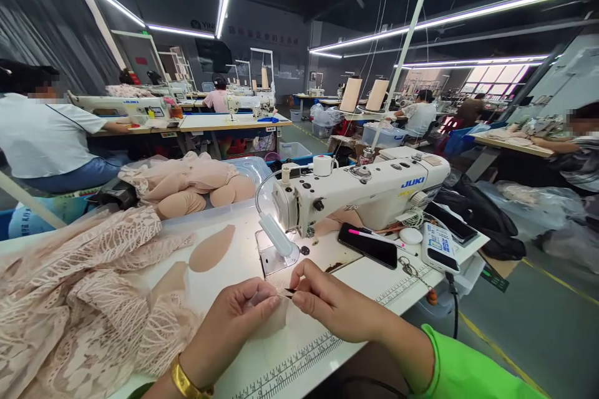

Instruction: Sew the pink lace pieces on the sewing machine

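Note:
My left hand [241,312], with a gold bangle at the wrist, is closed in a pinch on a small piece of sheer beige fabric [276,322]. Thumb and forefinger of my right hand [322,300] are shut on a small dark pointed tool [289,292]; its tip meets the fabric at my left fingertips. Most of that tool is hidden, so I cannot tell its kind. Just beyond both hands stands a white JUKI sewing machine [360,190]. A beige teardrop-shaped fabric piece [213,249] lies flat on the white table [224,355], left of the needle area.
Beige lace fabric [107,299] is heaped at the left, with padded beige garments [201,181] behind it. On the right lie a black phone [367,245], a pink-and-white pen [374,237] and a white power bank [440,248]. Several people sit at other machines.

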Demonstrator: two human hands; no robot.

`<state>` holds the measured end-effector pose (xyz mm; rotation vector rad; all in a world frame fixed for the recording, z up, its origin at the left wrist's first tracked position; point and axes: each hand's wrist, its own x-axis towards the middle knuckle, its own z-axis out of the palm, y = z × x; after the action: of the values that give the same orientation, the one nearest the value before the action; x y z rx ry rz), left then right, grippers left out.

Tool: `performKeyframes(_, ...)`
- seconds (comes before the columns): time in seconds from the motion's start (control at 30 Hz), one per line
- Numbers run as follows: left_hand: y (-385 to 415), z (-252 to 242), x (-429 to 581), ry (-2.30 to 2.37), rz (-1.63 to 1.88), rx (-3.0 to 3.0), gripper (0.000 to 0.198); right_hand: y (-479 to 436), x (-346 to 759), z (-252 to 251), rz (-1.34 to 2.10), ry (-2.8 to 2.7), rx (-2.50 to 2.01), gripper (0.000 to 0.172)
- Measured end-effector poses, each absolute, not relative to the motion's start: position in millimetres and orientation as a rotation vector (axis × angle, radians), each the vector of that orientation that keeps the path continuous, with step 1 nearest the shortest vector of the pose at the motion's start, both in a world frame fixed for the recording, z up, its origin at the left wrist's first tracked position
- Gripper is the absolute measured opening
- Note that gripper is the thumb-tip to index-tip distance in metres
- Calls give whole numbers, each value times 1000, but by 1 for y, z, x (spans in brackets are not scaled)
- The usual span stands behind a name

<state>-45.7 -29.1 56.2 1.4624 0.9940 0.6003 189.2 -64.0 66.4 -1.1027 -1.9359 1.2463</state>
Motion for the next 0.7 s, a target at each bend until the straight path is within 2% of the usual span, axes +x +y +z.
performKeyframes(0.3,-33,57,-44,1060,616,1638,46,-64,180,62,1226,-1969,-1152,23)
performKeyframes(0.7,-33,57,-41,1072,608,1732,43,-60,178,51,1299,-1904,-1136,20)
